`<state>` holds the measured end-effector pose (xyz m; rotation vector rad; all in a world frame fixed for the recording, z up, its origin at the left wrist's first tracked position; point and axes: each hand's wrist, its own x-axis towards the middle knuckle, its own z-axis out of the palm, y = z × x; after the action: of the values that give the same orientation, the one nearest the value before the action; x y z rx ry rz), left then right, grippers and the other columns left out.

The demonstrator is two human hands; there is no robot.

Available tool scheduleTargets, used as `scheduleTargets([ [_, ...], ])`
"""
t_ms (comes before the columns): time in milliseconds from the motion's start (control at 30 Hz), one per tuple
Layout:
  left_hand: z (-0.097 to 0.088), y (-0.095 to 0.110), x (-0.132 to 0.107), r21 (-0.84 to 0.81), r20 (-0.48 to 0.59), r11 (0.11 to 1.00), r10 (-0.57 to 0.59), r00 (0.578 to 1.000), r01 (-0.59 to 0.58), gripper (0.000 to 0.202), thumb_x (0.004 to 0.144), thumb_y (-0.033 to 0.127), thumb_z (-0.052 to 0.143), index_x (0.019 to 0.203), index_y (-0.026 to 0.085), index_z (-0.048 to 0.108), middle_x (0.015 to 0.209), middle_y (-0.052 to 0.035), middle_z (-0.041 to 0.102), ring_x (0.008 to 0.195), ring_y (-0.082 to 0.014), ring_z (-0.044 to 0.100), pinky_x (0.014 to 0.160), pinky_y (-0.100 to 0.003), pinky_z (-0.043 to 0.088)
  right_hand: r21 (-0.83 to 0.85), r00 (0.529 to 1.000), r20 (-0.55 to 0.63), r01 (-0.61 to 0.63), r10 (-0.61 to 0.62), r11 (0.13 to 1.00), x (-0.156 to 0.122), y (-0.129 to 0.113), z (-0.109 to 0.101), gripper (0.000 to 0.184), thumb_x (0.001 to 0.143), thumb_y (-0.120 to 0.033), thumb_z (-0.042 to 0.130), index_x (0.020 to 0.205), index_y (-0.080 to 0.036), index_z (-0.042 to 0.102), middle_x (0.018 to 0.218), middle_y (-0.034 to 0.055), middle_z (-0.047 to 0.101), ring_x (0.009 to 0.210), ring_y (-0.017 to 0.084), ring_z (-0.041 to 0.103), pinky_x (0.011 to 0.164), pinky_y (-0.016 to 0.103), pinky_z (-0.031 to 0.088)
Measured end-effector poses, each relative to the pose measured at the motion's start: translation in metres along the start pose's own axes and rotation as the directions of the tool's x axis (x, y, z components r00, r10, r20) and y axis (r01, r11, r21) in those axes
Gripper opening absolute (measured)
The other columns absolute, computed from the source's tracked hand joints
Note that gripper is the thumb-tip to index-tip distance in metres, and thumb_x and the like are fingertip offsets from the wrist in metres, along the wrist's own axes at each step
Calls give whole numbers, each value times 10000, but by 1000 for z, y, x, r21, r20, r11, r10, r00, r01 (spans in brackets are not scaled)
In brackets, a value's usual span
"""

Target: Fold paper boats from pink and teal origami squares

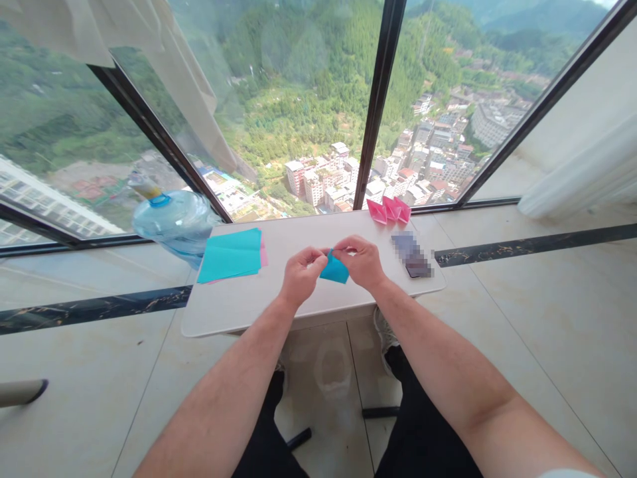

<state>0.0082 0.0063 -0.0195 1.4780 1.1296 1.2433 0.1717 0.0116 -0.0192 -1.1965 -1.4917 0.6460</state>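
Between my two hands is a small folded piece of blue paper (335, 270), held just over the front half of the low white table. My left hand (302, 271) pinches its left edge with thumb and forefinger. On the other side, my right hand (362, 262) grips the upper right part of the paper, its fingers bent together near the top corner. The finer folds are too small to make out. To the left lies a stack of blue paper sheets (231, 253), with pink paper (264, 253) showing at its edge.
Several folded pink paper pieces (389, 210) stand at the table's back right. Below them lies a phone (418, 264), partly blurred out. A large blue water bottle (174, 222) stands past the left end of the table (239, 305). Tall windows rise behind.
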Motion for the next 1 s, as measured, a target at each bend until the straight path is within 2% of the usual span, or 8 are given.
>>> scheduleTargets([
  [100,0,0,4,-153,-16,982,-116,993,112,187,785,374,682,837,196,656,831,-37,730,877,-208,695,760,-321,510,-15,997,-1,83,-83,996,0,-1,-2,59,793,-279,695,758,-234,712,815,11,693,808,170,635,753,303,513],
  [200,-1,-1,7,-154,45,973,-168,985,173,267,729,379,739,903,178,709,836,-46,734,832,-196,675,753,-318,507,-22,997,8,79,-79,997,-1,-1,-1,55,795,-273,693,763,-233,713,816,12,694,810,170,636,756,302,512],
  [433,-1,-6,6,-111,76,983,-139,987,147,264,679,371,786,821,165,704,807,-28,708,786,-166,627,761,-304,489,-24,999,34,17,-17,1000,-2,2,3,56,774,-279,687,761,-227,704,788,-4,708,795,176,653,788,324,531],
  [600,-1,-7,7,-119,51,984,-130,990,136,236,669,340,776,783,168,662,763,-3,668,745,-144,596,722,-283,465,-14,997,70,-22,23,1000,-3,0,3,77,757,-289,688,784,-221,712,793,3,724,796,186,663,813,349,538],
  [767,-2,-4,6,-116,42,984,-128,991,132,235,660,331,771,735,172,616,707,21,620,690,-122,554,677,-264,439,-14,996,94,-9,10,1000,-3,-1,3,95,756,-288,673,800,-213,711,801,11,726,802,188,657,811,350,531],
  [1000,-1,-2,5,-96,42,985,-141,989,145,261,658,326,772,817,172,635,702,11,651,660,-128,570,613,-251,436,-42,978,191,-82,88,996,0,-5,-1,80,732,-280,618,736,-203,638,715,-18,658,726,156,597,756,315,493],
])
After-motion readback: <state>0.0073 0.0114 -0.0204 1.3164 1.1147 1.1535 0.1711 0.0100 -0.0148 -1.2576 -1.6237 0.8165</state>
